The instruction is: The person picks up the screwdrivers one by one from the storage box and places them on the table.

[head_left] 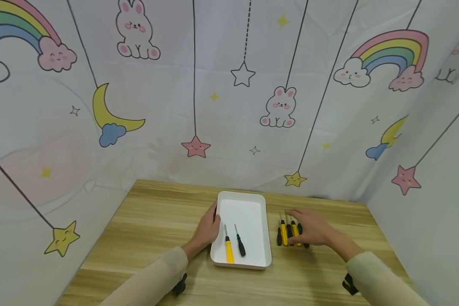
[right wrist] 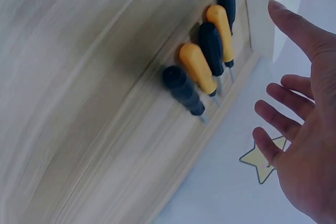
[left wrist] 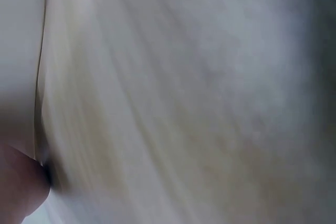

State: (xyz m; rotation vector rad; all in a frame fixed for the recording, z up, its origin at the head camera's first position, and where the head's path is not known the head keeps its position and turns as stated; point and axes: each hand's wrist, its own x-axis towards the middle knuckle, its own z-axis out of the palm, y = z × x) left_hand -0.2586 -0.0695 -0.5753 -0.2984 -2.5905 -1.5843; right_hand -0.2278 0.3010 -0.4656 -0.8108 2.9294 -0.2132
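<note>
A white tray (head_left: 248,212) holds a yellow-handled screwdriver (head_left: 229,250) and a black-handled one (head_left: 241,245). My left hand (head_left: 208,227) grips the tray's left wall; the left wrist view shows a fingertip (left wrist: 21,184) against it. To the tray's right, several screwdrivers lie side by side, with yellow handles (right wrist: 197,65) and black handles (right wrist: 182,90). Over this row is my right hand (head_left: 311,227), its fingers (right wrist: 283,98) spread and nothing held in the right wrist view. It partly covers the rightmost handles in the head view.
The wooden table (head_left: 157,204) meets a white curtain (head_left: 222,114) printed with rabbits, stars and rainbows at its back edge. More of this curtain stands along the left and right sides. Dark straps or devices sit at both wrists.
</note>
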